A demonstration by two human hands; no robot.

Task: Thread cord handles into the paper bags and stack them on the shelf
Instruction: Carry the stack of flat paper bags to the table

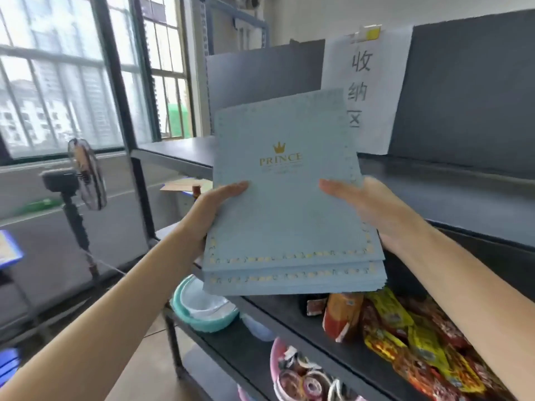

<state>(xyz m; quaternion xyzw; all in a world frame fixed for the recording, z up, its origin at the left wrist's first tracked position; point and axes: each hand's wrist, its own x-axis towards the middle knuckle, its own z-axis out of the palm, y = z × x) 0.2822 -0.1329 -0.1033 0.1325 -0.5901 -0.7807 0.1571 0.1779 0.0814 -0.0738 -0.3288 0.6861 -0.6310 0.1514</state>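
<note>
Both hands hold a flat stack of matte blue paper bags point(285, 204) above the dark shelf point(451, 195): left hand point(215, 205) and right hand point(366, 204) clamp its edges, thumbs on top.

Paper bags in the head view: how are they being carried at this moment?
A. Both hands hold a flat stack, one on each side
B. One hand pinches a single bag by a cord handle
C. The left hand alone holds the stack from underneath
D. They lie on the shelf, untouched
A: the left hand and right hand hold the flat light-blue paper bags by opposite edges, in the air before the shelf.
</note>
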